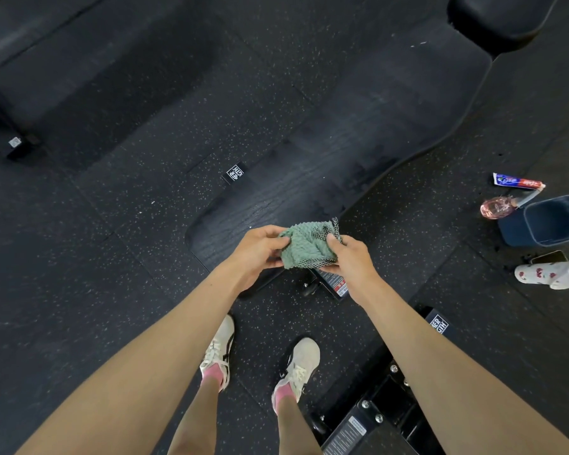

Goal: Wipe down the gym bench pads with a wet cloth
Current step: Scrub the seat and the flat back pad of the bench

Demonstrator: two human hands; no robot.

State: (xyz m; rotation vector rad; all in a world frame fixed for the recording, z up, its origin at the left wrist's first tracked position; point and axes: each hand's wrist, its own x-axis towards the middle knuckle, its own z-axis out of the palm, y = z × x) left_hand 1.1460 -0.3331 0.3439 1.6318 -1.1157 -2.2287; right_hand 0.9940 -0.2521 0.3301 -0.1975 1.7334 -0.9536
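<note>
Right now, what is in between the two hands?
The bunched green cloth: the left hand and right hand each grip one side, over the bench pad. The head view shows this.

This is a gym. Black speckled rubber floor tiles (128, 257) spread all round. A long black bench pad (358, 133) stretches away just beyond the left hand (257, 254) and right hand (352, 267). A second bench (46, 70) lies far off to the left, and a bolted steel frame (375, 412) stands below the right hand.
</note>
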